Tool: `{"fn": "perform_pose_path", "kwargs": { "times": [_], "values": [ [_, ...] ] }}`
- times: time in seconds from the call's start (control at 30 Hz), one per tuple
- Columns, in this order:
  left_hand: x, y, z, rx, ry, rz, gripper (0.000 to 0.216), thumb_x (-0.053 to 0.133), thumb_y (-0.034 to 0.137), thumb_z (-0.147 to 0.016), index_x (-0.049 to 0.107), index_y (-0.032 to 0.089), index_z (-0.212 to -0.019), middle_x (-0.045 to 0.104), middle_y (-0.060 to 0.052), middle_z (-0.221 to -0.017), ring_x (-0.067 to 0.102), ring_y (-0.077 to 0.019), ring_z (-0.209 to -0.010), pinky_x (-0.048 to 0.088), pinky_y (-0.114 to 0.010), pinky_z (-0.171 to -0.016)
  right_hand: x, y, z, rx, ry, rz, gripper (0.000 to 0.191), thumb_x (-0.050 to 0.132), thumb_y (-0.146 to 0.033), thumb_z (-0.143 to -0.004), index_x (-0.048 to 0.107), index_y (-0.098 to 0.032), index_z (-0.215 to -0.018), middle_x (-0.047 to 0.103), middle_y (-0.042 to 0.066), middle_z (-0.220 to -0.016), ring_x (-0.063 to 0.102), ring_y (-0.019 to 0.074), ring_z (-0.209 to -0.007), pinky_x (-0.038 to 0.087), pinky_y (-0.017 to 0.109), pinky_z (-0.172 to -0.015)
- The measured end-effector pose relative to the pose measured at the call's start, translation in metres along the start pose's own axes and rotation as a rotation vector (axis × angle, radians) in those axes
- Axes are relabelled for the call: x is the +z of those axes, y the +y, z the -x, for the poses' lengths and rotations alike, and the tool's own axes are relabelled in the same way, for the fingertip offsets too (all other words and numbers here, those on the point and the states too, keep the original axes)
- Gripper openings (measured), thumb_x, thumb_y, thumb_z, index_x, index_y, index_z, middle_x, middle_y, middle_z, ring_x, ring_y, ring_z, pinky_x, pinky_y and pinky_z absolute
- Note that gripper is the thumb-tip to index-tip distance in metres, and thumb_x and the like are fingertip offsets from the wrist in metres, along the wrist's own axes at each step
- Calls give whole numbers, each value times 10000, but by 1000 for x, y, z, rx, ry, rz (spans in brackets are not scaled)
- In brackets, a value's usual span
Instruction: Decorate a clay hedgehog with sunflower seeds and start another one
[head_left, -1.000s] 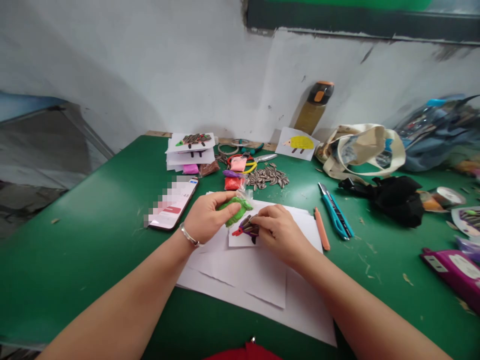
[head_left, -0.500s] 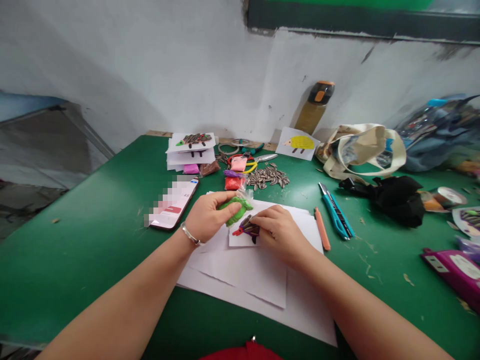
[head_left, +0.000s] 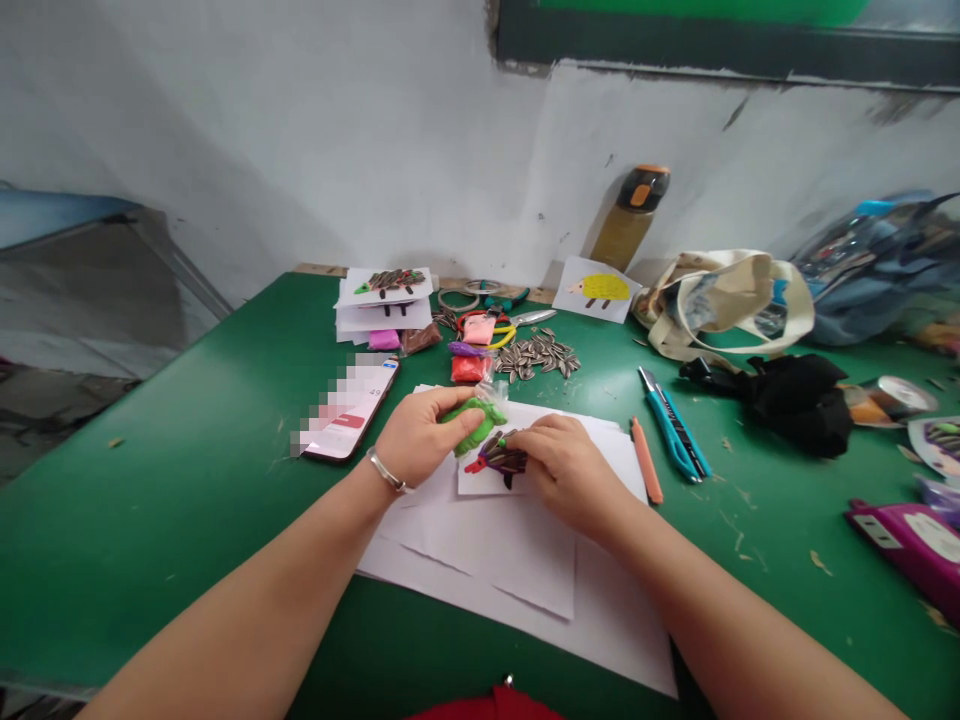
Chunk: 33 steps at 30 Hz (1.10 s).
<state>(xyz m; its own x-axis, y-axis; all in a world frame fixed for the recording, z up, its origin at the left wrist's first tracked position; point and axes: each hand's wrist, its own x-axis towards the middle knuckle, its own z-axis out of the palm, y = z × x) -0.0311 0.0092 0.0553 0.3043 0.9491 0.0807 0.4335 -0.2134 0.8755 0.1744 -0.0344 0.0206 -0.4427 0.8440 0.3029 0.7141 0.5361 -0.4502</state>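
My left hand (head_left: 420, 432) is closed on a small plastic bag of green modelling clay (head_left: 474, 424), above the paper. On a small white card (head_left: 480, 486) lies a hedgehog figure (head_left: 501, 458) with a red snout, black feet and sunflower seeds set along its back. A tiny green clay bit (head_left: 503, 441) sits among those seeds. My right hand (head_left: 564, 462) rests over the figure's right part, its fingers pressed together by the seeds. What those fingertips hold, if anything, is hidden. White paper sheets (head_left: 480, 550) lie beneath.
A phone (head_left: 352, 410) lies left of the sheets. Behind are loose sunflower seeds (head_left: 536, 355), a red clay packet (head_left: 468, 369) and scissors (head_left: 534, 317). An orange marker (head_left: 646, 460) and blue utility knife (head_left: 673, 425) lie right. A bottle (head_left: 630, 218) and cloth bag (head_left: 727, 300) stand farther back.
My right fingertips have shifted slightly to the right on the hedgehog figure, and a green clay bit now shows among the seeds. My left hand still holds the bag, almost unmoved.
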Motion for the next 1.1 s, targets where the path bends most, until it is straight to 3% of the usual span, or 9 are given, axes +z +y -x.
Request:
{"fn": "perform_pose_path", "kwargs": {
  "times": [0.27, 0.57, 0.63, 0.73, 0.83, 1.0, 1.1],
  "values": [
    [3, 1, -2, -24, -44, -5, 303, 609, 380, -793, 745, 184, -980, 746, -49, -1008, 670, -231, -928, 512, -354, -878, 0, 0, 1, -26, -42, -8, 403, 451, 12, -703, 696, -192, -949, 706, 48, -861, 548, 207, -869, 366, 340, -817],
    [3, 0, -1, -40, -62, 82, 310, 636, 375, -788, 746, 167, -991, 744, -59, -1021, 666, -237, -958, 515, -352, -882, -2, 1, 0, -45, -29, -30, 403, 447, 10, -727, 700, -206, -955, 716, 39, -882, 573, 211, -890, 403, 352, -843],
    [3, -1, -2, -43, -75, 121, 316, 646, 368, -785, 748, 165, -1004, 743, -62, -1031, 667, -234, -964, 513, -344, -888, -3, 1, -1, -21, 14, -42, 381, 445, -4, -754, 699, -203, -956, 716, 42, -878, 589, 205, -860, 424, 346, -815],
    [4, -1, -2, -65, -116, 207, 350, 666, 375, -777, 740, 160, -1043, 741, -68, -1039, 672, -231, -952, 522, -342, -872, -8, 2, 0, 92, 216, -99, 316, 452, -63, -819, 690, -198, -977, 718, 54, -907, 618, 202, -859, 462, 331, -775],
    [5, 0, -1, -109, -156, 280, 393, 690, 389, -761, 729, 142, -1064, 741, -81, -1022, 677, -234, -918, 537, -348, -824, -15, 0, 1, 163, 357, -168, 275, 461, -124, -870, 693, -223, -978, 710, 52, -992, 635, 200, -950, 485, 335, -832],
    [9, 2, 2, -148, -213, 335, 375, 713, 367, -734, 731, 120, -1016, 742, -93, -986, 676, -228, -863, 538, -337, -765, -17, -7, 2, 123, 269, -281, 275, 473, -145, -880, 706, -245, -988, 680, 55, -1058, 641, 192, -960, 508, 343, -831],
    [11, 2, 3, -127, -258, 337, 362, 691, 350, -752, 725, 130, -1038, 740, -83, -1002, 672, -222, -884, 530, -337, -791, -18, -10, 1, 196, 260, -353, 249, 491, -158, -877, 708, -249, -958, 679, 43, -996, 643, 182, -909, 515, 324, -793]
  ]
}}
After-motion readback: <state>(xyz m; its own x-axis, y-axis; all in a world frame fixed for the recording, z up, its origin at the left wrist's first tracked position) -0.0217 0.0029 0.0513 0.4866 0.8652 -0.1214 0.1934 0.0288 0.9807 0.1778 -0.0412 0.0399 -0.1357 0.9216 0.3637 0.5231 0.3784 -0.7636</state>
